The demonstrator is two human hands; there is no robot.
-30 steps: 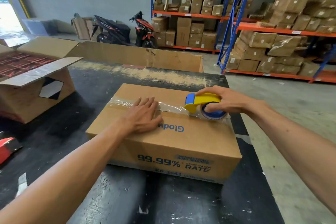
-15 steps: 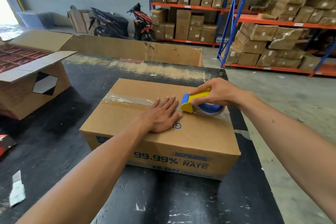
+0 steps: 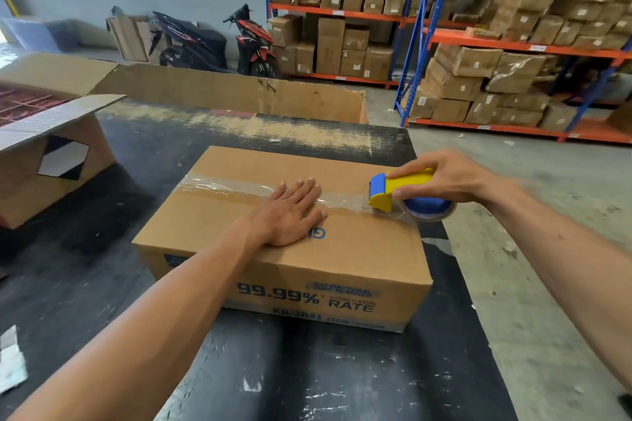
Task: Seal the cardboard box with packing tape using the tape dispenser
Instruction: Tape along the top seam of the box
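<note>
A closed brown cardboard box (image 3: 342,249) with blue print lies on the black table (image 3: 307,369). A strip of clear packing tape (image 3: 219,186) runs along its top seam from the left edge. My left hand (image 3: 290,212) lies flat on the box top with fingers spread, pressing over the tape. My right hand (image 3: 444,179) grips the yellow and blue tape dispenser (image 3: 400,193), which sits at the right edge of the box top, its tape roll hanging past the edge.
An open cardboard box (image 3: 51,161) with red contents stands at the left of the table. A long flattened carton (image 3: 232,92) stands behind the table. Two scooters (image 3: 212,41) and shelves of boxes (image 3: 478,44) line the back. Concrete floor lies to the right.
My right hand has drawn the dispenser rightward along the seam to the box's right edge. My left hand slid right along the tape behind it.
</note>
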